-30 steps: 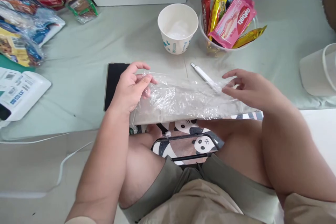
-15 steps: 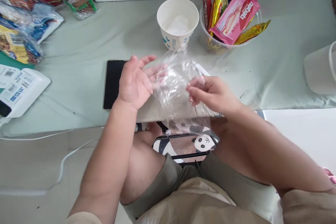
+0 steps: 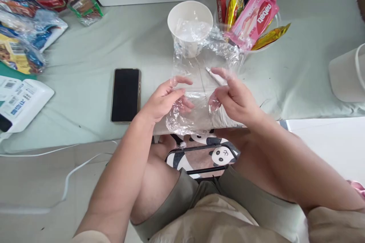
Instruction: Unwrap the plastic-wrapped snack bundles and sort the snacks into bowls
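Observation:
A thin clear plastic bag [image 3: 199, 98], crinkled and see-through, is spread between my two hands above the table's front edge. Its far part reaches up to the paper cup and the snack tub. My left hand [image 3: 169, 98] grips the left side, fingers curled and partly seen through the film. On the right side, my right hand [image 3: 234, 97] pinches the film with curled fingers while its index finger points inward. Beyond the hands stands a white paper cup [image 3: 189, 47] with blue print. Under the film lies a small white, pen-like item [image 3: 216, 76], partly covered.
A black phone [image 3: 125, 95] lies left of my hands. A clear tub [image 3: 278, 21] of wrapped snacks stands at the back right. Snack packs [image 3: 23, 19] pile up at the far left, by a white device [image 3: 31, 98]. A white bucket [image 3: 348, 74] stands at right.
The bag has gone from bunched up to spread out, its far part now over the cup and tub. My left hand has moved right and lower, uncovering the phone.

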Demonstrator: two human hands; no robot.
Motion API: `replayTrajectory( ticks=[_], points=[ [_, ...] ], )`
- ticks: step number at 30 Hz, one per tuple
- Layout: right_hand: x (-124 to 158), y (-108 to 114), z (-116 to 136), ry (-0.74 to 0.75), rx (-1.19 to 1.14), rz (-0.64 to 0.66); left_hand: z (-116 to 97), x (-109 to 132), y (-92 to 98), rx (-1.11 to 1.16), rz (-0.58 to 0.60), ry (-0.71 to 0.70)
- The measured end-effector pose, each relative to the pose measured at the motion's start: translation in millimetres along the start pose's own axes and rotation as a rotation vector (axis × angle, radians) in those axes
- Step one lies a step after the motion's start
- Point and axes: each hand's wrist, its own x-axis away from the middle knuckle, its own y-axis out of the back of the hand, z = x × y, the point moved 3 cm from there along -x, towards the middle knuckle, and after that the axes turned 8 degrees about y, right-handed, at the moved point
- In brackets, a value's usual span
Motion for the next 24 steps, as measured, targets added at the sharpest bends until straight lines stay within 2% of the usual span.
replayTrajectory(
  ticks=[3,5,7,10,14,17,21,24],
  points=[
    [-0.3,3.1,11.1,0.218,0.084,0.098,-0.8,3.2,-2.7,0.052,0.036,0.009],
    [1.5,5.0,18.1,0.376,0.154,0.153,-4.8,6.4,-4.4,0.111,0.034,-0.037],
    [4.2,8.4,21.9,0.478,0.252,0.119,-9.6,8.9,-4.4,0.146,0.018,-0.086],
    [7.2,12.4,22.5,0.514,0.372,0.041,-12.5,8.2,-3.2,0.157,0.053,-0.086],
    [6.4,10.9,22.4,0.474,0.339,0.030,-9.2,1.7,-2.3,0.255,0.129,-0.040],
    [4.5,7.7,22.4,0.401,0.346,-0.099,-5.4,-2.8,-2.6,0.258,0.065,-0.026],
    [3.3,4.8,12.8,0.185,0.190,-0.278,-1.1,-8.7,2.2,0.136,-0.083,-0.115],
    [1.2,2.1,2.2,-0.051,-0.038,-0.245,1.0,-12.3,9.1,0.144,-0.072,-0.224]
  ],
)
